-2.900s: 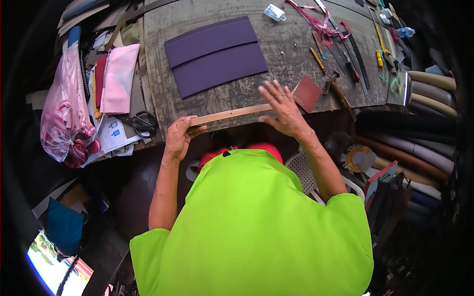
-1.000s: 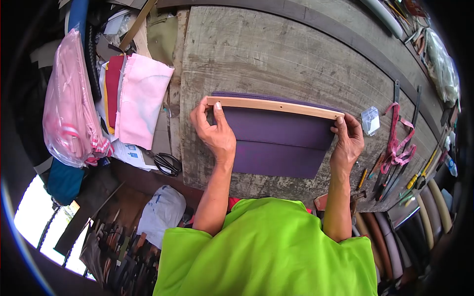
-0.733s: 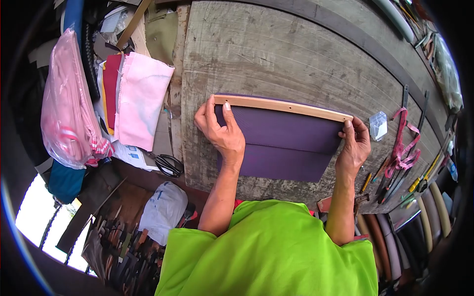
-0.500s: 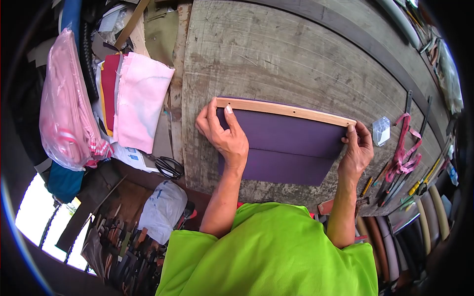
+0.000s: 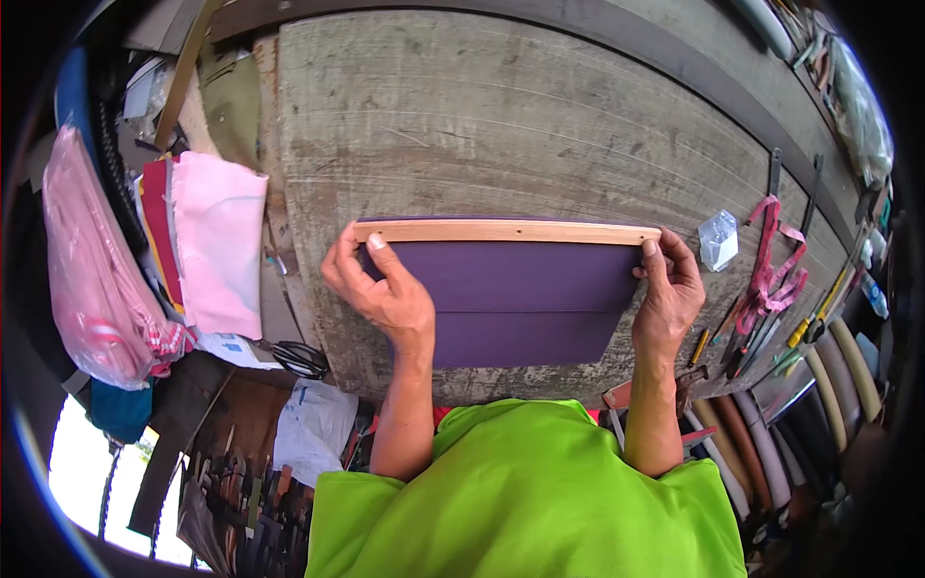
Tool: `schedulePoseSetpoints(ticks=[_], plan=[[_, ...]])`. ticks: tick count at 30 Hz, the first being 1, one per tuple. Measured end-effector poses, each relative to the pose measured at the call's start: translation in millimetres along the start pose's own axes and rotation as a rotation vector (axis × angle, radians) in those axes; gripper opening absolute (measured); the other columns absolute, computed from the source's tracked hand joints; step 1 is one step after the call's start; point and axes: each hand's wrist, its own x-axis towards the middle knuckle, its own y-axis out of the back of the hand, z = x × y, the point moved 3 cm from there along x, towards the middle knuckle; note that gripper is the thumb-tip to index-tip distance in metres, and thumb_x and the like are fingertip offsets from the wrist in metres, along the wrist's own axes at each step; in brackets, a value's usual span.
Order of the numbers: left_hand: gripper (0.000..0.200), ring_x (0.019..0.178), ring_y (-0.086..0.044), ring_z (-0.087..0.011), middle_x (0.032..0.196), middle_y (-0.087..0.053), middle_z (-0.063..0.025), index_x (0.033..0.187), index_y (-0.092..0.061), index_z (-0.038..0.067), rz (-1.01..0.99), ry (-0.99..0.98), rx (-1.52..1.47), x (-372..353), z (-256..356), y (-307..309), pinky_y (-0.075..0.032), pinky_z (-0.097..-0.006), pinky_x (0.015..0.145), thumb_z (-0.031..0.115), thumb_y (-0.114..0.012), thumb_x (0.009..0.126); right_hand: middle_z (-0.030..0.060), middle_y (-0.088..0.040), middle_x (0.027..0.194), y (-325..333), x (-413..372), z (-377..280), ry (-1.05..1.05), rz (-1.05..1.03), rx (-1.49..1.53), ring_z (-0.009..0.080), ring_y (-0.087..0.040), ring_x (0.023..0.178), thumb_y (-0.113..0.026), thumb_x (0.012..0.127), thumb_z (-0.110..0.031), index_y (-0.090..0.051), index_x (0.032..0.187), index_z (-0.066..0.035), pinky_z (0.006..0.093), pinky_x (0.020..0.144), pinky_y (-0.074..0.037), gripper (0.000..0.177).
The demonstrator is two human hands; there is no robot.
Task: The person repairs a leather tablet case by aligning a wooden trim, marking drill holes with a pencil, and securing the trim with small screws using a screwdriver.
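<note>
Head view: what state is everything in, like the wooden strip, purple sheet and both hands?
purple sheet, flat on the workbench, one layer overlapping another
wooden strip, flat along the sheet's far edge, held at both ends
left hand, gripping the strip's left end
right hand, gripping the strip's right end
pink cloth, folded, untouched

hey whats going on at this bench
A person in a bright green shirt leans over a worn wooden workbench. A long wooden strip lies along the far edge of a purple sheet on the bench. The left hand pinches the strip's left end and the right hand pinches its right end. Pink fabric and scissors sit off to the left, and a small clear plastic bag lies just past the right end.
</note>
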Motion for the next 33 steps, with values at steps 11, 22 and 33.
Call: schedulePoseSetpoints(ticks=[11, 22, 33], plan=[[0.031, 0.104, -0.059, -0.0270, 0.119, -0.057, -0.0174, 0.129, -0.061, -0.002, -0.040, -0.023, 0.104, 1.1, -5.5, 1.2, -0.048, -0.0398, 0.091, 0.019, -0.052, 0.108, 0.0073, -0.066, 0.106, 0.0, -2.7, -0.2, -0.035, 0.041, 0.064, 0.0077, -0.065, 0.084, -0.074, 0.093, -0.001, -0.069, 0.117, 0.005, 0.0230, 0.072, -0.059, 0.026], [0.037, 0.106, -0.058, -0.0266, 0.122, -0.057, -0.0176, 0.128, -0.060, -0.004, -0.037, -0.014, 0.104, 0.0, -8.2, 0.1, -0.046, -0.0392, 0.096, 0.026, -0.051, 0.109, 0.0092, -0.063, 0.110, 2.2, -2.3, 0.1, -0.017, 0.048, 0.091, 0.0070, -0.062, 0.081, -0.073, 0.091, 0.003, -0.072, 0.114, 0.006, 0.0215, 0.069, -0.060, 0.023], [0.041, 0.107, -0.056, -0.0233, 0.122, -0.052, -0.0161, 0.130, -0.058, -0.006, -0.036, 0.009, 0.068, -0.1, -11.4, -1.6, -0.045, -0.0380, 0.098, 0.029, -0.051, 0.110, 0.0105, -0.065, 0.108, 2.8, 1.5, -2.5, -0.086, 0.045, 0.146, 0.0090, -0.067, 0.080, -0.074, 0.092, 0.002, -0.072, 0.112, 0.007, 0.0206, 0.070, -0.058, 0.021]])
